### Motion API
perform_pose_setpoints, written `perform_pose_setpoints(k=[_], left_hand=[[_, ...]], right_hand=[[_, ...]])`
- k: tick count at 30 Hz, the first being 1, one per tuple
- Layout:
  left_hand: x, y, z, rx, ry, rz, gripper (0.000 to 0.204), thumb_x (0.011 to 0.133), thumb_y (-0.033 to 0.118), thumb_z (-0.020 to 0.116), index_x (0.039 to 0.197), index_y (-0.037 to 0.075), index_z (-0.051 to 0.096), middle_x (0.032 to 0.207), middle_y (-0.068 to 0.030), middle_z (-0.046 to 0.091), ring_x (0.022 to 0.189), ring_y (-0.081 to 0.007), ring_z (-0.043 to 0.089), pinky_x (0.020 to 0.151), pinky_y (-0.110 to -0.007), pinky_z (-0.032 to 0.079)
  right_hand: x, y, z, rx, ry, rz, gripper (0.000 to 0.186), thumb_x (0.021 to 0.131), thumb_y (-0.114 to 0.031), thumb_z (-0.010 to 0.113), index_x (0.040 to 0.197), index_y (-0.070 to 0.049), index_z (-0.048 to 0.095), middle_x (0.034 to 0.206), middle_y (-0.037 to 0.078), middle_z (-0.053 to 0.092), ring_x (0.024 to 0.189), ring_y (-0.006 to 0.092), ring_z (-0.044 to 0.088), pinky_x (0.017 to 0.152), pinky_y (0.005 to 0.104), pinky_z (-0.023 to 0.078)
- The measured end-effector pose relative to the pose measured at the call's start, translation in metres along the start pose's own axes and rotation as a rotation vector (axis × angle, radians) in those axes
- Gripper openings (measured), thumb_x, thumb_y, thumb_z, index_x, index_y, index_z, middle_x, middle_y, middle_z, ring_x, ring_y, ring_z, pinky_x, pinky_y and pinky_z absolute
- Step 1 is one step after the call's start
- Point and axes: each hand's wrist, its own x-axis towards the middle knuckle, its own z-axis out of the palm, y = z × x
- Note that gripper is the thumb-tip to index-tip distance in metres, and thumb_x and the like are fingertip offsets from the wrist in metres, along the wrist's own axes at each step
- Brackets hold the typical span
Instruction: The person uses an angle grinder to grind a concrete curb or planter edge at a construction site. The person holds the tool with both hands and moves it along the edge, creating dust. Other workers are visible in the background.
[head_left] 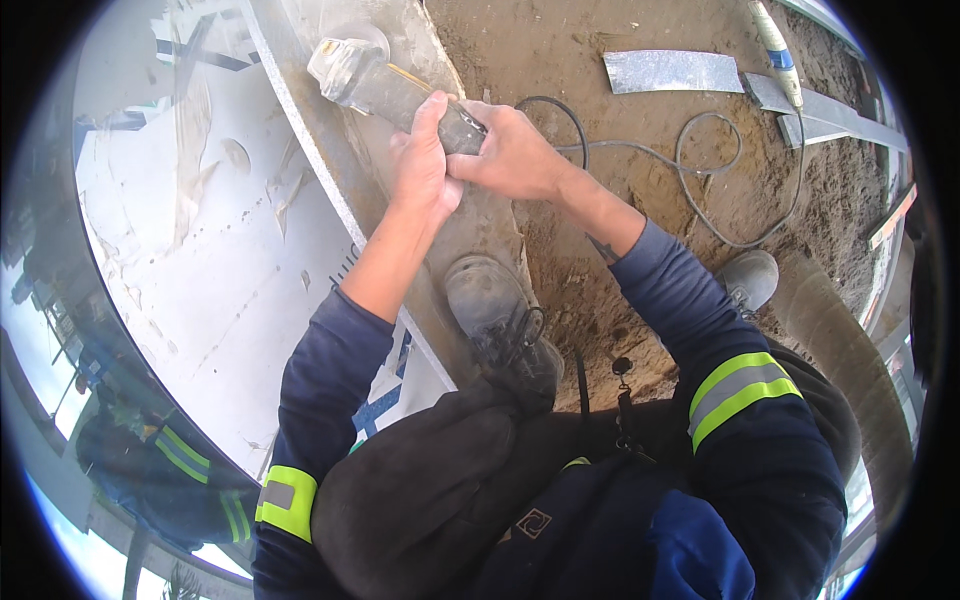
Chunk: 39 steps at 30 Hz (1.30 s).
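A dusty grey angle grinder (385,90) is held in both my hands, its head pointing up and to the left. Part of a pale round disc (362,38) shows beside the head, over a dusty concrete ledge (480,215). My left hand (424,165) is closed at the rear of the grinder body, thumb along the top. Just to its right, my right hand (515,152) wraps the back end, the two hands touching. Most of the fingers underneath are hidden. From behind the right hand a dark cord (570,112) loops out over the dirt.
White sheeting (230,300) covers the left side, beyond a pale edge strip. Flat metal strips (672,72) lie on the dirt at the far right. A white tapered cylinder with a blue band (776,50) joins the cord. My boots (487,300) stand on ledge and dirt.
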Motion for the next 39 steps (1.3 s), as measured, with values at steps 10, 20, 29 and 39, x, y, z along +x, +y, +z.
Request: perform_pose_setpoints(k=[10,20,29,39], left_hand=[[0.000,0.007,0.002,-0.052,-0.021,0.022,0.022,0.095,0.017,0.074,0.106,0.000,0.065,0.101,-0.0081,0.068,0.089,-0.0183,0.068,0.079,-0.036,0.059],[0.017,0.016,0.000,-0.079,-0.023,0.041,0.023,0.096,0.017,0.073,0.106,-0.002,0.064,0.101,-0.0087,0.068,0.089,-0.0201,0.069,0.078,-0.037,0.060],[0.028,0.024,-0.002,-0.088,-0.026,0.042,0.027,0.095,0.017,0.075,0.110,-0.001,0.061,0.102,-0.0082,0.067,0.091,-0.0200,0.069,0.079,-0.038,0.060],[0.000,0.003,-0.001,-0.024,-0.017,0.063,0.028,0.097,0.024,0.073,0.113,0.003,0.065,0.105,-0.0070,0.070,0.095,-0.0202,0.070,0.084,-0.038,0.060]], right_hand=[[0.005,0.007,0.004,-0.092,0.020,-0.053,0.050,0.081,-0.023,0.075,0.118,0.009,0.066,0.077,0.009,0.068,0.069,0.0123,0.061,0.062,0.0317,0.050],[0.024,0.007,0.005,-0.087,0.055,-0.096,0.047,0.080,-0.024,0.074,0.113,0.008,0.068,0.071,0.006,0.066,0.065,0.0117,0.060,0.058,0.0318,0.049],[0.039,0.011,0.011,-0.074,0.086,-0.150,0.053,0.079,-0.027,0.076,0.117,0.009,0.068,0.069,0.006,0.064,0.062,0.0117,0.057,0.057,0.0321,0.047],[0.006,0.009,0.008,-0.099,0.042,-0.058,0.057,0.081,-0.026,0.077,0.126,0.008,0.065,0.069,0.003,0.063,0.058,0.0073,0.053,0.053,0.0293,0.044]])
